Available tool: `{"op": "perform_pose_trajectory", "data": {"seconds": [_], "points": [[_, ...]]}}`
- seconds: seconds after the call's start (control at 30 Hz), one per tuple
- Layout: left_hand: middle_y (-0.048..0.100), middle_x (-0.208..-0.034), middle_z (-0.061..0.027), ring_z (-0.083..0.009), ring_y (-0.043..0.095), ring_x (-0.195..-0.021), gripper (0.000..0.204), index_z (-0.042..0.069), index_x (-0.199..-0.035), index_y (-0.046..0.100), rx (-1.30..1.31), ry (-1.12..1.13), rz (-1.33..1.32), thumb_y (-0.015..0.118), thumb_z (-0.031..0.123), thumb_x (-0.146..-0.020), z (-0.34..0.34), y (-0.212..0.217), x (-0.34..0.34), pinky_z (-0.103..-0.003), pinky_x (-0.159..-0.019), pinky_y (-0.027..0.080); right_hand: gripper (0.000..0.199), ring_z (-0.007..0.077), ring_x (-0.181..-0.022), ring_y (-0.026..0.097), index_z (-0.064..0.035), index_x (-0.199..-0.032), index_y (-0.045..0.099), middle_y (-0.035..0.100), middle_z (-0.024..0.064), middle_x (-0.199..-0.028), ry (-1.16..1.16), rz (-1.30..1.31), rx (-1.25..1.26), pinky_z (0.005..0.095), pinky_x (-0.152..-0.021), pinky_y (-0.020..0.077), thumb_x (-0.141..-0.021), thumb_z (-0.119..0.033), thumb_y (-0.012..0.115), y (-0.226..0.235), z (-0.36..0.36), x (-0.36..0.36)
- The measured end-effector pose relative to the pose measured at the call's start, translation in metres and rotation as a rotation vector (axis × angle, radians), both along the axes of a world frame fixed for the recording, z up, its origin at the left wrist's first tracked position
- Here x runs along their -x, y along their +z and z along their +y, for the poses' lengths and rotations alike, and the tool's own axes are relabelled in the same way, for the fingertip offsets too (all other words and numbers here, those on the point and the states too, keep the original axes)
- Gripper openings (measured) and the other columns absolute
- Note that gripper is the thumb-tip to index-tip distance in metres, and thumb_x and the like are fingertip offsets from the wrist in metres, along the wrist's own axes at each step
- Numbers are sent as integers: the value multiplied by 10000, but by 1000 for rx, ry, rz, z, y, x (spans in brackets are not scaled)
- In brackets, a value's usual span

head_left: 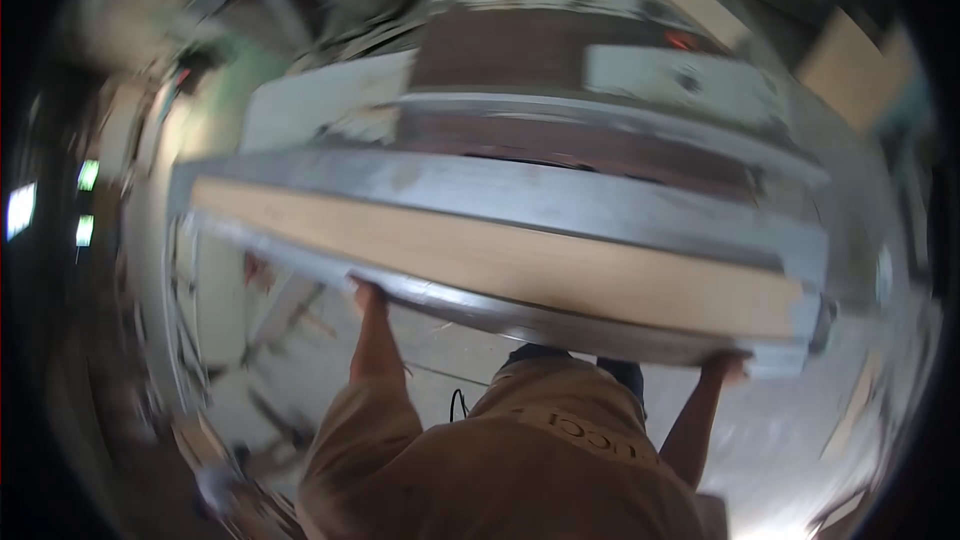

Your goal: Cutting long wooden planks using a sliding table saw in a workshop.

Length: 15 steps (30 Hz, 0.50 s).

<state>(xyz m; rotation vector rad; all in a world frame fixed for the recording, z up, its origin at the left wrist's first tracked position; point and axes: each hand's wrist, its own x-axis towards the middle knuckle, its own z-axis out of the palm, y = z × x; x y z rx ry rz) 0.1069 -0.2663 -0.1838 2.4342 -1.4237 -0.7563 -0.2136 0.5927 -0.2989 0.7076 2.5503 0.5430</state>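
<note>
A long pale wooden board [510, 255] lies lengthwise on a grey metal machine bed [620, 335], between its raised back rail [520, 185] and its front edge. My left hand [368, 298] is on the front edge, left of the middle. Close to the right end, my right hand [728, 367] is on the same edge. Both hands appear closed round the metal, though blur and the edge hide most fingers. Neither hand touches the board's top face.
Behind the rail stand a brown-red machine part [500, 55] and a second metal bar [600, 115]. Loose wooden pieces lie at the back right, one a pale plank [690, 2]. A metal frame leg [172, 320] rises at left. Grey concrete floor [455, 360] shows below the bed.
</note>
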Motion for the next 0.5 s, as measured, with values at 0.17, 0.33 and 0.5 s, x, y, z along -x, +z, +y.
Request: {"op": "perform_pose_trajectory", "data": {"seconds": [0.17,0.33,0.5], "points": [[663,-1422,-415,-501,596,-1441,1228,-180,-1389,660,108,95,77,173,896,-1054,1,-1,-12,-516,-1201,466,672,348,-1064,776,50,-1476,480,751,222,-1187,-677,928,603,533,-874,628,-1112,-509,568,14,-54,9],[670,-1419,-407,-497,611,-1424,1208,-218,-1349,664,76,136,155,253,881,-1063,34,-5,11,-498,-1181,480,970,540,-1153,724,212,-1368,448,693,411,-1239,-1021,1019,655,624,-986,620,-997,-672,594,103,-45,23],[684,-1379,-420,-526,653,-1357,1192,-225,-1318,679,124,174,189,268,866,-1070,71,-11,22,-527,-1129,515,973,551,-1166,718,224,-1391,456,698,400,-1257,-983,989,663,629,-994,618,-1018,-670,556,97,-11,55]]}}
